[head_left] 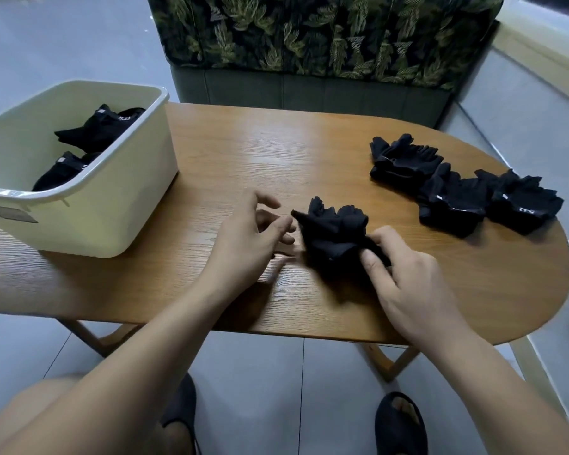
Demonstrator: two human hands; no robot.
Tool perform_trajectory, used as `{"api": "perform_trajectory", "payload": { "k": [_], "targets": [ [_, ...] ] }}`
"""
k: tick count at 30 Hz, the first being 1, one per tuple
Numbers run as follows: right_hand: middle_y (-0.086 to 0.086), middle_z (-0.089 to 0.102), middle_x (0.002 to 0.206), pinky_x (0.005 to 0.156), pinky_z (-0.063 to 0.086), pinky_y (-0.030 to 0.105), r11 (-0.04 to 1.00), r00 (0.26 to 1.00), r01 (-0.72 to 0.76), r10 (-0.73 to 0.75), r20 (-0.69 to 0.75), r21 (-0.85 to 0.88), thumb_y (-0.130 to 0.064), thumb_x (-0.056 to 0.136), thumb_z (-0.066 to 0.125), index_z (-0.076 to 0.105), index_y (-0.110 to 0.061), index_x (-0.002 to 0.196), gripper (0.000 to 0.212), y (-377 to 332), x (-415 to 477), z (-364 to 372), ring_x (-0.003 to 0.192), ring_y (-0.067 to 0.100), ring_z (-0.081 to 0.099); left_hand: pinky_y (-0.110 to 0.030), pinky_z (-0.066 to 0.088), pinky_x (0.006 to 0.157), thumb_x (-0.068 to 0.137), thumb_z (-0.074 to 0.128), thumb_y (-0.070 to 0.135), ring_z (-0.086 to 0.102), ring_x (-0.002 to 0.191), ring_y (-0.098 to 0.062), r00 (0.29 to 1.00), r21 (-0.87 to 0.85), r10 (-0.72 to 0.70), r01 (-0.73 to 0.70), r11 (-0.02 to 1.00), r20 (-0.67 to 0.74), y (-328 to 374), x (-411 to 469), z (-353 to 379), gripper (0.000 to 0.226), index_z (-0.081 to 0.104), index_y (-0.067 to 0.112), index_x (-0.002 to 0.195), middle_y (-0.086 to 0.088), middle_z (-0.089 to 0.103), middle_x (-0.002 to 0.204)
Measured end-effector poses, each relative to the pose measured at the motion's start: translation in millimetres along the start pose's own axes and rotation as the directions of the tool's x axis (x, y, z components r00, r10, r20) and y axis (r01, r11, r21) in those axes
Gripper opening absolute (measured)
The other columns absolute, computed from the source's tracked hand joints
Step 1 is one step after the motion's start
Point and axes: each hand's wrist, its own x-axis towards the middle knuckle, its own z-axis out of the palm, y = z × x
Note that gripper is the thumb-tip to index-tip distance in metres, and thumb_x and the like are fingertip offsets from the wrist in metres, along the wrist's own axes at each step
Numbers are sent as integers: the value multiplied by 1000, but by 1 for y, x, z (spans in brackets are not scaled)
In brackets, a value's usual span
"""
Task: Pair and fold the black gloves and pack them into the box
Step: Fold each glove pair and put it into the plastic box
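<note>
A bunched pair of black fingerless gloves (332, 234) lies on the wooden table (276, 152) near its front edge. My right hand (408, 277) pinches the pair's near right corner between thumb and fingers. My left hand (253, 231) hovers just left of the pair with its fingers loosely spread, holding nothing. At the left stands a cream plastic box (138, 192) with two folded black glove pairs (96, 133) inside. Several more black gloves (454, 192) lie in a row at the table's right.
A green leaf-patterned bench (309, 37) stands behind the table. Grey tiled floor lies below, with my knee and two dark slippers (398, 425) under the table's front edge. The table's rounded right end sits close to a pale wall ledge.
</note>
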Motion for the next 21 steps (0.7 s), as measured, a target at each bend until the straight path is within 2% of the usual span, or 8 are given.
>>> {"api": "perform_trajectory", "payload": {
  "k": [1, 4, 7, 9, 11, 14, 17, 21],
  "targets": [
    [-10, 58, 67, 58, 35, 29, 999, 999, -32, 32, -10, 41, -30, 108, 53, 56, -29, 108, 4, 1, 1, 0, 61, 8, 53, -20, 56, 64, 103, 69, 22, 79, 80, -18, 999, 19, 0, 1, 1000, -35, 0, 0, -1, 15, 58, 20, 112, -2, 79, 96],
    [-2, 59, 66, 57, 36, 35, 995, 998, -56, 59, -25, 81, -30, 109, 51, 52, -29, 101, 9, -1, 1, -2, 61, 15, 54, -27, 58, 77, 96, 75, 38, 72, 84, -5, 996, 317, 75, -53, 947, -57, -4, 1, -1, 15, 67, 26, 99, 10, 75, 92],
    [-4, 60, 68, 56, 39, 36, 997, 999, -43, 43, -5, 58, -32, 108, 51, 52, -30, 102, 7, -6, -1, -2, 63, 13, 57, -25, 56, 89, 92, 76, 50, 66, 94, 6, 997, 326, 75, -79, 942, 24, -3, -1, 8, 21, 69, 34, 104, 17, 70, 107],
    [-4, 64, 72, 59, 45, 42, 998, 999, -47, 47, -1, 51, -33, 107, 51, 52, -28, 103, 6, -6, -1, -2, 66, 13, 60, -17, 53, 90, 91, 79, 47, 62, 102, 10, 991, 294, 109, -128, 947, 83, -1, 0, 15, 21, 67, 40, 107, 18, 65, 116],
    [-5, 67, 77, 63, 51, 49, 996, 998, -65, 64, 10, 67, -31, 104, 54, 53, -29, 105, 3, -5, -2, -2, 70, 17, 62, -12, 49, 90, 87, 84, 38, 60, 104, 7, 981, 319, 128, -169, 933, 144, -2, 4, 20, 27, 70, 33, 109, 13, 61, 119],
    [-11, 73, 92, 71, 55, 43, 999, 999, -37, 36, 28, 39, -31, 98, 65, 54, -33, 115, 20, -9, -3, -2, 80, 15, 68, -29, 54, 100, 77, 79, 24, 61, 110, -8, 968, 381, 124, -202, 902, 219, -3, 5, 27, 37, 70, 23, 112, 9, 57, 120],
    [-13, 70, 84, 63, 43, 32, 999, 1000, 6, -6, 2, -46, -30, 97, 67, 57, -30, 121, 25, -13, -3, 1, 64, 8, 56, -30, 55, 88, 74, 70, 16, 63, 100, -11, 968, 428, 136, -215, 878, 209, -1, 4, 31, 32, 70, 21, 106, 8, 61, 112],
    [-8, 56, 65, 60, 44, 40, 997, 996, -76, 75, -52, -18, -30, 100, 62, 54, -27, 101, 9, -9, -2, 1, 60, 24, 53, -18, 45, 63, 82, 76, 7, 62, 68, 0, 985, 405, 102, -150, 902, 137, -3, 9, 24, 32, 62, 27, 102, 13, 68, 85]
  ]
}}
